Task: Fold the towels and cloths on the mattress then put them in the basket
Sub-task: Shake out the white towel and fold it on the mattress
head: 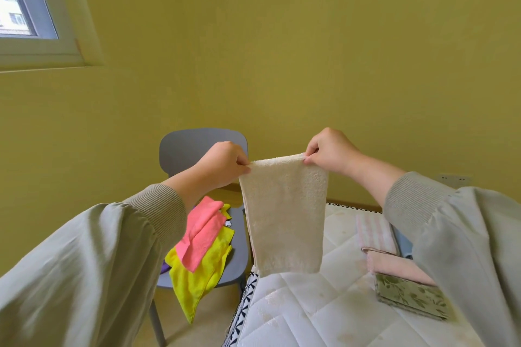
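Grey plastic, the chair point(197, 149) stands just beside the left edge of the mattress point(310, 313). It seems to serve as the waiting pile. A pink cloth point(201, 234) lies loose over a yellow cloth point(197, 276), which spills off the seat's front, both unfolded and kept off the mattress, probably so the working surface stays free.

Above the mattress's left edge, the left hand point(222, 163) pinches one top corner of a cream towel point(284, 214) between thumb and fingertips. The towel hangs straight down in the air as a narrow panel. Its top edge looks rounded like a fold, and a second layer peeks out along its left side, so it is likely already doubled. Holding it by the corners lets its weight pull it flat and line up the edges. Whether its lower hem touches the mattress cannot be told.

The right hand point(329, 155) pinches the other top corner, well apart from the left, keeping that edge taut and level.

Toward the right side of the mattress sit the finished pieces. A striped towel point(372, 229) lies farthest back, with a pink towel point(400, 265) nearer. A green leaf-print cloth point(411, 297) is nearest, partly hidden by the right sleeve. All three are folded and grouped, probably ready for the basket, which is not in view.
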Tool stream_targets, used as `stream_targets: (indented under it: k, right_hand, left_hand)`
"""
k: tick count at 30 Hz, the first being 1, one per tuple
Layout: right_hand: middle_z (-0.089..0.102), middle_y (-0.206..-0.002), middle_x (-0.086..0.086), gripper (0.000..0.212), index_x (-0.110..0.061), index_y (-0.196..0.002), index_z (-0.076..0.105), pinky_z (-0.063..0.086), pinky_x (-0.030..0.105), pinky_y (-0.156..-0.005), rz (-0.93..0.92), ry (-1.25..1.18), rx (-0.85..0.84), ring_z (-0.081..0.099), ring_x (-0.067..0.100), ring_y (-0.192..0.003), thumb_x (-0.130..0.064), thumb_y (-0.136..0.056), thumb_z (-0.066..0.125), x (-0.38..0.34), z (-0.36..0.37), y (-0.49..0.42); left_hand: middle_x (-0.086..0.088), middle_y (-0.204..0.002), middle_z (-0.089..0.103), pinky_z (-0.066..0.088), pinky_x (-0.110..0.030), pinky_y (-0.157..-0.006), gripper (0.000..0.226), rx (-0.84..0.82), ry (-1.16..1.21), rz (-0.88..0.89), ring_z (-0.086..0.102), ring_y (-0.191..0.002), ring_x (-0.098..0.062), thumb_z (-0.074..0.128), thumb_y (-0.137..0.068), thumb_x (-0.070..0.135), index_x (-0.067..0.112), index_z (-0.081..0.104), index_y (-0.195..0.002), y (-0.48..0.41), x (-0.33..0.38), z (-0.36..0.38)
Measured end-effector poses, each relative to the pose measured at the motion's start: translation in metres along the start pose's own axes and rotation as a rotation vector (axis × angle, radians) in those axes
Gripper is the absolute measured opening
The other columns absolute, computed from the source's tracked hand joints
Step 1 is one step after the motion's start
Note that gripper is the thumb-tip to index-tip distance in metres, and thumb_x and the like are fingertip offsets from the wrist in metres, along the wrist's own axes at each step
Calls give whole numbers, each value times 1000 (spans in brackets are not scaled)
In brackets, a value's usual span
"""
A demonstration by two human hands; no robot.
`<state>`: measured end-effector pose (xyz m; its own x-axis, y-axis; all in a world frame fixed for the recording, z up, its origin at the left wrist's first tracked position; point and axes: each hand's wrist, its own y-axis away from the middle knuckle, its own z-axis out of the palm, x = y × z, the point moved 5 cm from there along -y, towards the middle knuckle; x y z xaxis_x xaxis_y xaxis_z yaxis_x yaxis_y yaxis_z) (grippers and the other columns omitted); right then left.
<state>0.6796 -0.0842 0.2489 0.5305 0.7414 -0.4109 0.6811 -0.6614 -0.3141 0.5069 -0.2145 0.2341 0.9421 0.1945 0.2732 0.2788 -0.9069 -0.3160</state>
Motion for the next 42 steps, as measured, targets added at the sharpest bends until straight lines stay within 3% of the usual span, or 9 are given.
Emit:
stream_targets:
  k: [5,10,13,18,26,33,37,39,42]
  right_hand:
    - [66,-78,2,12,-12,-67,68,38,22,-67,7,141,-55,58,16,-77,-11,-76,76,-6,7,3]
    - [59,-77,0,24,-18,-63,61,38,23,-66,-9,250,-132,58,20,-80,-1,-78,68,-12,21,4]
    - [58,-75,0,26,-18,-65,61,37,21,-61,-12,283,-210,56,19,-76,4,-78,63,-10,28,6]
    - [65,-80,2,10,-12,-74,71,39,22,-66,22,179,-199,56,15,-77,-3,-76,71,0,31,2]
    - [66,-83,0,7,-8,-86,75,42,23,-76,24,45,-123,59,15,-86,-10,-84,68,7,26,-1]
    - [69,-93,6,18,-8,-84,71,45,26,-71,-50,205,-29,61,24,-89,2,-81,57,1,23,1]
    - [61,-101,8,36,-15,-110,55,48,34,-74,-65,212,-47,57,29,-91,5,-82,45,0,24,2]
    - [58,-95,9,29,-12,-96,57,43,33,-69,-75,293,-102,53,29,-87,7,-80,43,1,27,1]
    - [50,-67,6,22,-12,-60,49,30,28,-52,-13,236,-65,44,26,-69,1,-78,47,7,20,2]
  left_hand:
    - [-14,-84,67,43,-34,-67,9,-127,-176,-5,46,-71,-19,68,-80,11,3,70,-77,-3,-2,6]
    - [-5,-64,38,25,-29,-53,33,-202,-341,14,30,-61,-20,52,-74,-3,14,35,-50,4,4,18]
    - [-1,-54,28,22,-29,-51,33,-195,-295,7,25,-57,-19,48,-71,-6,14,34,-48,5,5,20]
    - [-6,-73,63,40,-30,-60,10,-145,-93,-53,48,-66,-20,64,-82,10,9,74,-80,2,-2,19]
    - [-10,-87,72,50,-36,-75,18,-109,-4,-29,62,-79,-25,62,-89,17,5,75,-87,3,-10,18]
    - [2,-83,68,46,-31,-68,8,26,-85,-15,60,-83,-22,69,-82,17,12,74,-85,7,-5,12]
    - [8,-80,58,36,-25,-64,19,111,15,-31,57,-81,-19,68,-80,12,17,67,-98,6,-2,8]
    - [4,-84,60,40,-26,-67,27,81,86,-58,55,-80,-19,63,-82,11,16,63,-109,4,-2,11]
    - [-9,-83,63,40,-29,-65,16,22,173,-166,52,-73,-22,57,-86,14,4,68,-93,2,-10,19]
